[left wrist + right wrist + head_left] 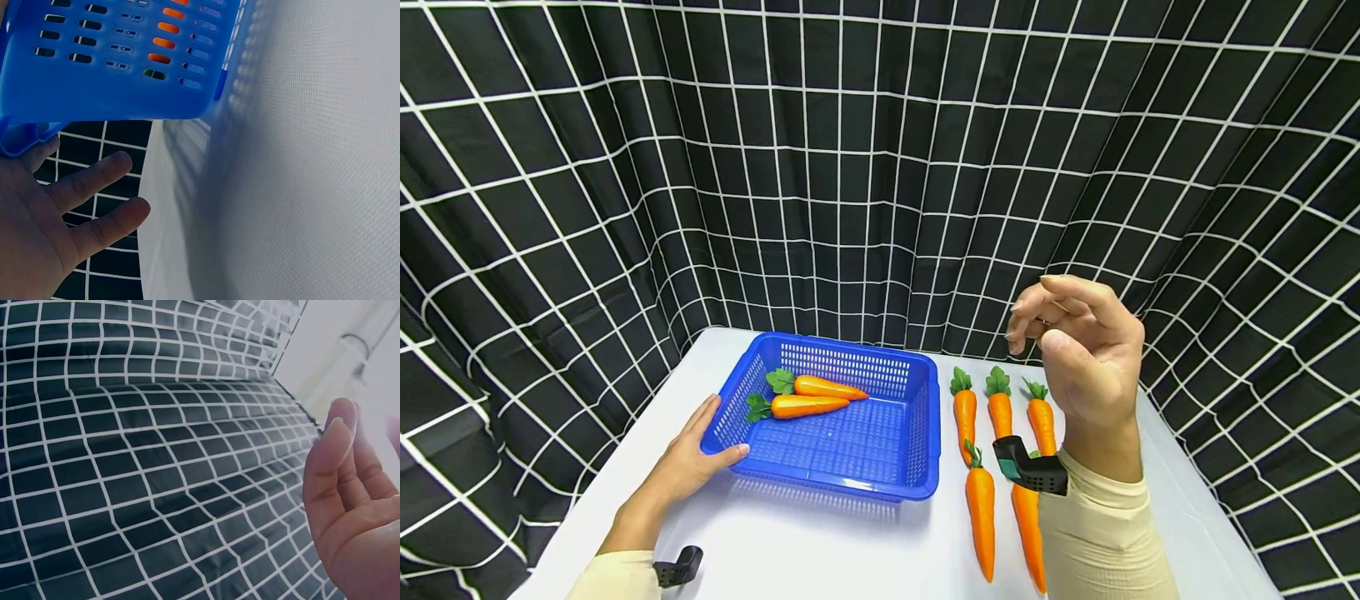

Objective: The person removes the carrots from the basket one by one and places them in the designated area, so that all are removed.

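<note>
A blue plastic basket with slotted walls stands on the table. Inside, toward its left side, lie two orange carrots with green leaves, an upper carrot and a lower carrot. My left hand touches the basket's near left corner, thumb at the rim; in the left wrist view its fingers are straight and spread. Raised above the table's right side, my right hand holds nothing, its fingers loosely bent. Below it, several carrots lie in two rows, partly hidden by my right forearm.
White cloth covers the table. Black curtains with a white grid enclose its back and sides. A black wrist-worn device sits on the right wrist and another device on the left.
</note>
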A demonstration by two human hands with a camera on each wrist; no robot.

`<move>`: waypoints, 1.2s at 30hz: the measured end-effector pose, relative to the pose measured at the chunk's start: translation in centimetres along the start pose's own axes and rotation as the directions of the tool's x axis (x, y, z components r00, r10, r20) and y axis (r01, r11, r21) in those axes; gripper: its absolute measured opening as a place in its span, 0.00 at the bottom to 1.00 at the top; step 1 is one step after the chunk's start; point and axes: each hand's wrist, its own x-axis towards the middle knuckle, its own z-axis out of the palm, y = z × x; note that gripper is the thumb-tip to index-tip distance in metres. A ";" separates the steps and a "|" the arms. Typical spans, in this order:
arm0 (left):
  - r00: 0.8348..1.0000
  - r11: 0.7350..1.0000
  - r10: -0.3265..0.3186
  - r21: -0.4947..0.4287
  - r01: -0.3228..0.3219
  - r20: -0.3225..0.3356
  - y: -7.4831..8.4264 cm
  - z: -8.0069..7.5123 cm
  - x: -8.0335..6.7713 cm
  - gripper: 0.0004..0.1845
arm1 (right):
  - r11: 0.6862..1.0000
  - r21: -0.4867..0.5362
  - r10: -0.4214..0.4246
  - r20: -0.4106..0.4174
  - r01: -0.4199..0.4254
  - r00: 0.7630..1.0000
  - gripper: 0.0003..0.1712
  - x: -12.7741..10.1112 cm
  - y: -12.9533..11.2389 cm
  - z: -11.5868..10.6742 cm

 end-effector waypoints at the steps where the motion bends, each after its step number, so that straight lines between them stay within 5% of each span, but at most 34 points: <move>1: 1.000 1.000 -0.002 0.000 0.002 0.001 0.0 0.0 0.0 0.54 | 1.000 0.006 -0.002 0.000 0.002 1.000 0.18 0.0 0.1 0.0; 36: 1.000 1.000 0.000 0.013 0.000 -0.011 0.1 0.2 -0.3 0.54 | 0.970 -0.065 0.237 0.012 -0.236 0.971 0.24 -1.4 9.9 -1.9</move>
